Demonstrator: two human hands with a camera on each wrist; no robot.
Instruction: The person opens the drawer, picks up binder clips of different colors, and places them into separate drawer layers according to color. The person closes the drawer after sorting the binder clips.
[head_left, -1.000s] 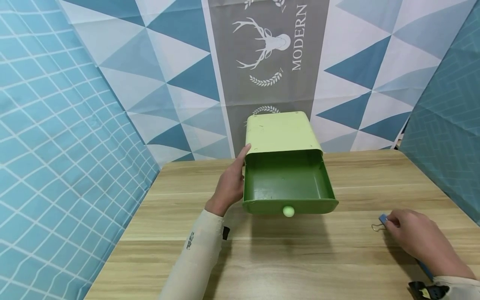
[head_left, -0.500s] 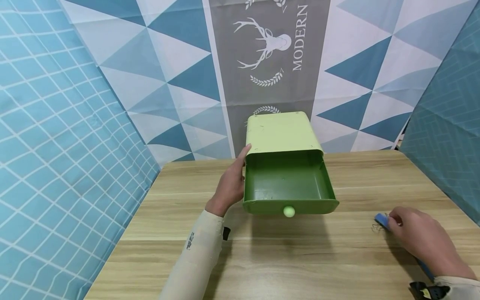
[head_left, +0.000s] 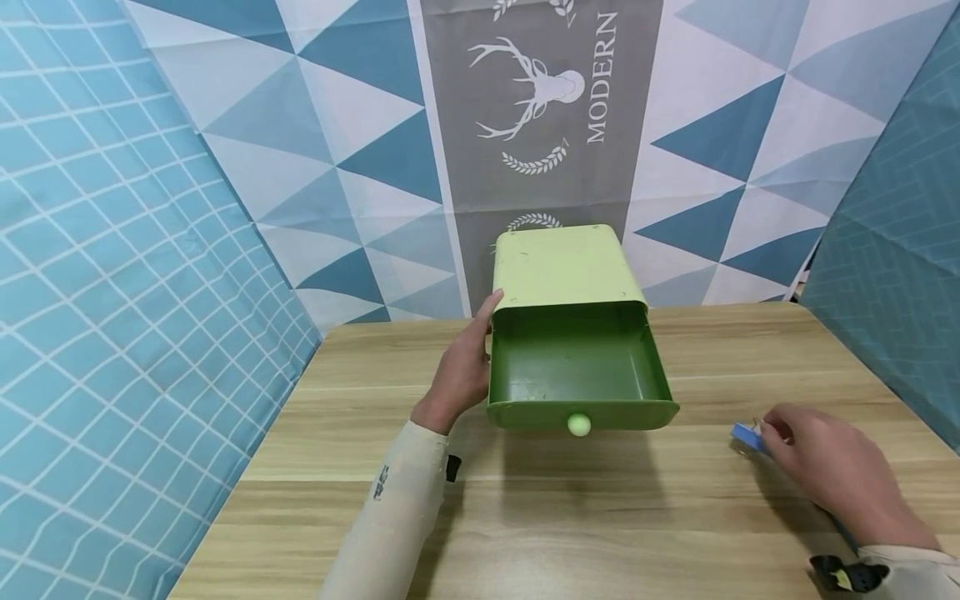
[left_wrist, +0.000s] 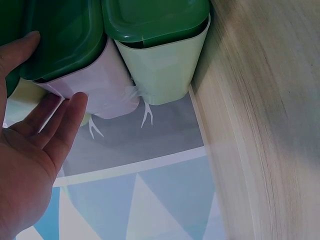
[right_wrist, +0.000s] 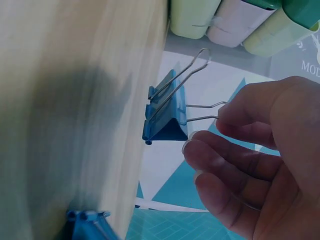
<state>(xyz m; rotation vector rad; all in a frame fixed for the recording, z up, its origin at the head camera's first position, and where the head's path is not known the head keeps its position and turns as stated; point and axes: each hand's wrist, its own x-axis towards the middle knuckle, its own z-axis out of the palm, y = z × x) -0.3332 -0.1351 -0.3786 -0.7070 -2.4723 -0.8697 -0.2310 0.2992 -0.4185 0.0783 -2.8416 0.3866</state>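
Note:
A stacked drawer unit with a pale green top housing (head_left: 566,265) stands at the back of the table. Its top dark green drawer (head_left: 573,362) is pulled out, showing a bare inside and a round pale knob (head_left: 579,425). My left hand (head_left: 459,367) rests against the unit's left side, fingers extended, thumb up by the top housing. At the right, my right hand (head_left: 832,471) pinches a wire handle of a blue binder clip (right_wrist: 170,110) between thumb and index finger. The clip hangs just off the tabletop, its other handle sticking out.
A second blue binder clip (right_wrist: 90,225) lies on the wooden table (head_left: 337,500), mostly hidden under my right wrist in the head view. Below the top drawer, the unit has a pink housing (left_wrist: 107,82) and another pale green housing (left_wrist: 165,70). Patterned cloth (head_left: 360,167) hangs behind.
My right hand has lifted the binder clip slightly and carried it a little left, tilting it. The left hand and drawer have stayed in place.

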